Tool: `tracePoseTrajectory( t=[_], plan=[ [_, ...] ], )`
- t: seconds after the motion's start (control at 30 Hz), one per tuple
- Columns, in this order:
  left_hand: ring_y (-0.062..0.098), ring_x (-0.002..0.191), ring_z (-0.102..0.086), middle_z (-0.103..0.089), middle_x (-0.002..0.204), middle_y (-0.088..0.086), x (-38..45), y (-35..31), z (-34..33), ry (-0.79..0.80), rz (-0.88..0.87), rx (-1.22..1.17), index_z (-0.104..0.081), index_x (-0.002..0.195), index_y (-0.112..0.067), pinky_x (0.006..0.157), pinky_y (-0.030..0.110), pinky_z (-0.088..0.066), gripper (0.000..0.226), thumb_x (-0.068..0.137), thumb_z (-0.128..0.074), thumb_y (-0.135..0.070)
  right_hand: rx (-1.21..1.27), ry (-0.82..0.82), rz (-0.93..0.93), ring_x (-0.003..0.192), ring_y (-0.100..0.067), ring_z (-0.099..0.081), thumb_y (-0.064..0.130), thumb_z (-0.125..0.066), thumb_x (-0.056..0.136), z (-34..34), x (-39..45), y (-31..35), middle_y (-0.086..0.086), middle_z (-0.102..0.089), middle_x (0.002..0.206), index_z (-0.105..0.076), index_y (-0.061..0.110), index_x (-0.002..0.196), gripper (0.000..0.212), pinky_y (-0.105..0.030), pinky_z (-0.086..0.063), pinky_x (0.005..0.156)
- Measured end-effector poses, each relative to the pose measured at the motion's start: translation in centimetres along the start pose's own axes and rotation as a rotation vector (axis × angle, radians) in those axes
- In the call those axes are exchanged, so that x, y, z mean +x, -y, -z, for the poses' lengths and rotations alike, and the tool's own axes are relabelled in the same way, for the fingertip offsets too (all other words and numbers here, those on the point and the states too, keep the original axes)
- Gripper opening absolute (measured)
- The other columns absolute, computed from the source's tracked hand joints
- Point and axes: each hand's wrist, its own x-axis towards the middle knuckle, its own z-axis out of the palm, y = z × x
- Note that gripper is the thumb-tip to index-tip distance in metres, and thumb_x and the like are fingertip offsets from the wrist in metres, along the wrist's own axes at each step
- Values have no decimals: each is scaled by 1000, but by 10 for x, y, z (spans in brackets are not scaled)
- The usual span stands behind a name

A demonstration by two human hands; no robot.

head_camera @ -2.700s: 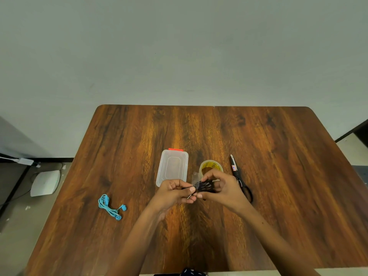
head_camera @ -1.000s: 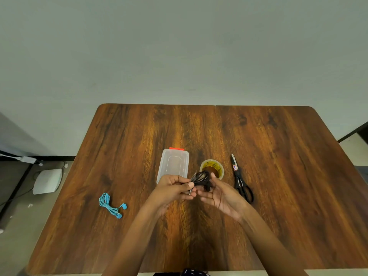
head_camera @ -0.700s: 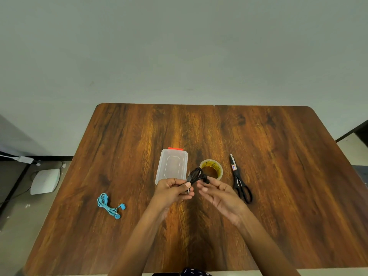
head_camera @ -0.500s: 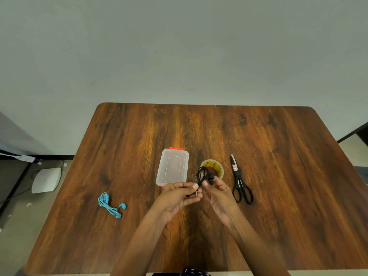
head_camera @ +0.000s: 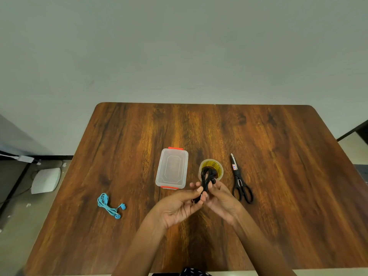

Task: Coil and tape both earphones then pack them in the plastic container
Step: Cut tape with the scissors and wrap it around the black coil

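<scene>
Black earphones point(head_camera: 207, 179) coiled, pinched in both grips, left hand point(head_camera: 179, 204) and right hand point(head_camera: 222, 198); not taped. Blue earphones point(head_camera: 109, 206) untouched; plastic container point(head_camera: 172, 171) closed.

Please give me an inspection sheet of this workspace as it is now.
Surface: wooden table, by a plain wall.
Job's things: black earphones coiled, held above the table; blue earphones lying left; plastic container lidded; tape roll; scissors to its right.
Clutter: nothing seen.
Hands: left hand and right hand both pinch the black earphones.
Cables: cord on floor, left.
Surroundings: white device on floor.
</scene>
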Motion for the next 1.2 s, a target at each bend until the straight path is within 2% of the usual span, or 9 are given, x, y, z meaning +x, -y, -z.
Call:
tracePoseTrajectory(
  t=[0.13, 0.23, 0.33, 0.4, 0.53, 0.73, 0.8, 1.0, 1.2],
  plan=[
    [19, 60, -67, -64, 75, 18, 4, 3, 5, 81, 11, -115, -72, 78, 4, 53, 25, -58, 41, 42, -91, 7, 49, -55, -23, 66, -18, -67, 23, -96, 44, -2, 2, 1, -22, -68, 94, -66, -4, 96, 66, -31, -60, 65],
    [19, 59, -67, -64, 73, 19, 5, 2, 6, 58, -7, -100, -73, 79, 4, 51, 25, -58, 27, 55, -84, 7, 46, -87, -15, 63, -16, -68, 21, -97, 42, -7, 1, 3, -16, -71, 83, -71, -2, 92, 61, -27, -58, 58],
    [19, 57, -66, -63, 73, 19, 5, 0, 7, 3, -30, -132, -72, 81, 4, 50, 25, -58, 14, 77, -58, 5, 21, -119, -17, 64, -16, -69, 23, -95, 46, -8, 1, 4, -14, -71, 82, -62, -5, 106, 74, -28, -58, 59],
    [20, 57, -67, -63, 74, 20, 6, 0, 8, 7, -35, -177, -71, 82, 7, 51, 26, -58, 13, 69, -69, 8, 2, -143, -9, 69, -16, -69, 24, -95, 47, -9, 1, 4, -13, -72, 86, -61, -4, 109, 76, -28, -58, 63],
    [20, 59, -67, -62, 74, 20, 7, 0, 12, 62, -41, -238, -71, 85, 10, 50, 26, -58, 51, 38, -90, 11, 11, -169, 4, 71, -18, -70, 20, -88, 56, -16, -2, 7, -14, -71, 81, -62, -3, 99, 55, -29, -58, 65],
    [22, 60, -68, -62, 76, 21, 9, 2, 17, 111, -28, -348, -68, 96, 12, 50, 28, -58, 57, 43, -87, 16, -13, -222, 34, 74, -19, -69, 12, -74, 70, -22, -3, 9, -16, -64, 88, -59, 1, 95, 31, -30, -58, 70],
    [23, 60, -68, -61, 77, 22, 9, 2, 17, 125, -24, -390, -63, 107, 10, 50, 30, -58, 65, 46, -84, 18, 7, -233, 45, 75, -19, -70, 10, -75, 68, -24, -5, 9, -18, -63, 94, -58, 3, 99, 36, -31, -58, 70],
    [24, 58, -68, -62, 74, 22, 7, 1, 15, 134, -34, -421, -60, 106, 7, 48, 30, -58, 68, 44, -84, 21, 7, -219, 103, 82, -24, -71, 6, -81, 60, -27, -8, 12, -16, -70, 93, -60, 8, 100, 45, -34, -58, 69],
    [25, 58, -67, -61, 74, 22, 7, -1, 15, 133, -25, -453, -54, 112, 4, 47, 31, -58, 77, 43, -83, 23, -50, -176, 107, 85, -23, -70, -5, -56, 79, -28, -8, 20, -12, -71, 93, -67, 10, 100, 28, -34, -58, 69]
  ],
)
